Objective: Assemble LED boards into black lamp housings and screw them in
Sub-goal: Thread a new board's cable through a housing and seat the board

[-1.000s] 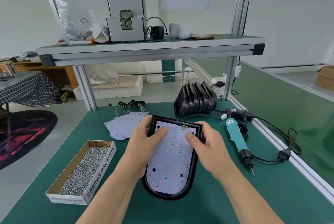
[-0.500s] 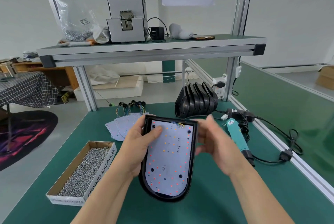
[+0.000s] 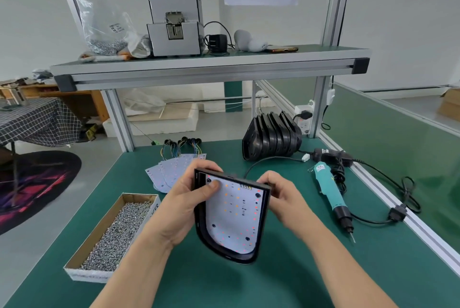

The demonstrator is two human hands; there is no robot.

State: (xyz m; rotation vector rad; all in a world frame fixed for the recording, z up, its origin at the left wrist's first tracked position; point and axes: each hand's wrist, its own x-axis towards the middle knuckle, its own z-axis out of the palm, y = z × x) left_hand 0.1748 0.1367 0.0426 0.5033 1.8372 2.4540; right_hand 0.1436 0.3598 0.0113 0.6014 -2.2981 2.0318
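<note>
Both hands hold a black lamp housing [image 3: 200, 223] with an LED board [image 3: 234, 218] inside.
Head view: left hand [image 3: 184, 205] grips its left edge, thumb on the board; right hand [image 3: 286, 195] curls round its top right corner, above the green bench [image 3: 273, 282], between screw box [image 3: 112, 235] and electric screwdriver [image 3: 328, 190].

Black housing [image 3: 229, 256], white LED board [image 3: 231, 223] dotted red and orange; green table [image 3: 273, 282]; teal screwdriver [image 3: 328, 188]; dark checked cloth [image 3: 37, 118].

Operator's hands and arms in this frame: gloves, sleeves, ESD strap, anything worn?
Left hand and right hand: bare, no gloves. Left forearm and right forearm: bare to the frame edge, no sleeves in view. No watch, wrist strap or rings visible.
</note>
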